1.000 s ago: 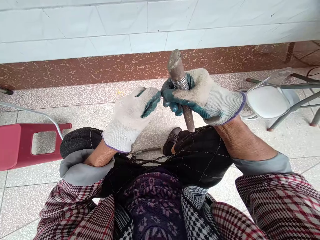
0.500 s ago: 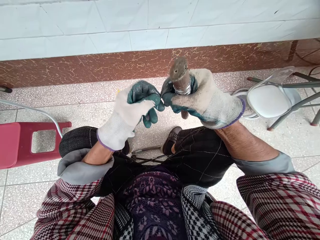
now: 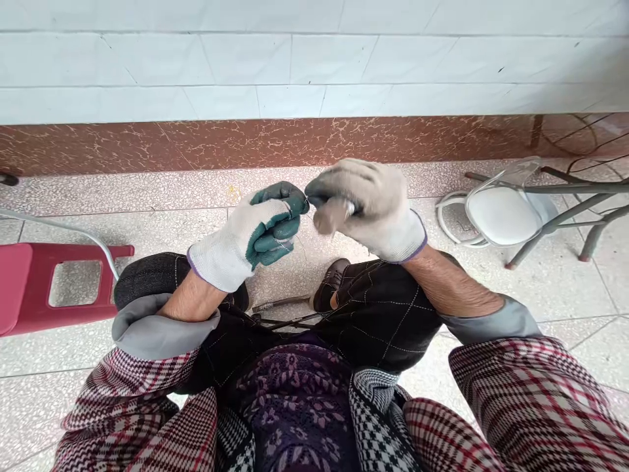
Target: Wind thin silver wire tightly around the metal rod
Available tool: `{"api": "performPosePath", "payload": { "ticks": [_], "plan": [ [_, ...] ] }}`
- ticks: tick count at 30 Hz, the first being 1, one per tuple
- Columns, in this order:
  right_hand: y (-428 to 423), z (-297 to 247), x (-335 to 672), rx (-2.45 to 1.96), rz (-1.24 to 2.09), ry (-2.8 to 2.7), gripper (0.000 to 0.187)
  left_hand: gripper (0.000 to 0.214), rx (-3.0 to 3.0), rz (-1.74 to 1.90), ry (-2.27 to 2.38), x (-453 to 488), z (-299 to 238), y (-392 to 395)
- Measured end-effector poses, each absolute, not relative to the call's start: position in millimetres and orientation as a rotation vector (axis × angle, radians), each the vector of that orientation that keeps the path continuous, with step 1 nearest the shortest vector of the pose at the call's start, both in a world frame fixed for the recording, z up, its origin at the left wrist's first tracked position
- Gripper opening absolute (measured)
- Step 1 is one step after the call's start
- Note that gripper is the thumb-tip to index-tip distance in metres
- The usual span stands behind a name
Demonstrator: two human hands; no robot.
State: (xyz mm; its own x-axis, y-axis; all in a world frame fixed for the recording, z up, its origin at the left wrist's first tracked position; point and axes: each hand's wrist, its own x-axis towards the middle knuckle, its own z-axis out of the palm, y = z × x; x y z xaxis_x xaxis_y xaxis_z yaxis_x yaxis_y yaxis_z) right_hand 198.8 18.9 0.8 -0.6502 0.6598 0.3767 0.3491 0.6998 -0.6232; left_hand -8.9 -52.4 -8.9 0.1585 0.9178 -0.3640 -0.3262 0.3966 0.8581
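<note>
Both of my hands wear white knit gloves with dark green coated fingers. My left hand [image 3: 260,229] is closed in a pinch on a thin metal wire [image 3: 306,199], and fine strands show by its fingers. Close on its right, my right hand [image 3: 376,206] wraps round a wooden spool [image 3: 329,218] wound with silvery wire. The spool's blunt end points down and left, blurred by motion. Right thumb and forefinger meet the wire near the left fingertips; much of the spool is hidden in the glove.
A red plastic stool [image 3: 29,288] stands on the left, a grey tube beside it. On the right is a metal-legged chair with a white round seat [image 3: 506,213]. A tiled wall [image 3: 314,59] rises ahead. A long-handled tool [image 3: 282,303] lies between my feet.
My right hand has rolled over, tipping the spool from upright to pointing down and left, back of the glove upward. The left hand keeps its pinch. The view has tilted up slightly.
</note>
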Motion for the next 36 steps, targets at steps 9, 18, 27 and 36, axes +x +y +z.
{"api": "performPosePath", "payload": {
  "ticks": [9,18,27,36],
  "plan": [
    [11.3,15.4,185.9,-0.985,1.870,-1.546,0.009,0.011,1.797,1.089,1.649,-10.9,-5.0,-70.9],
    [8.6,27.3,184.5,-1.121,1.952,-1.551,0.032,0.027,2.334,0.537,1.734,-19.4,9.2,-72.8],
    [10.9,29.1,181.2,-1.202,2.059,-1.528,0.040,0.031,2.379,0.556,1.507,-23.6,20.5,-70.8],
    [16.0,20.1,189.1,-1.067,2.140,-1.593,0.035,0.043,2.631,0.465,1.512,-27.4,17.6,-72.1]
  ]
}}
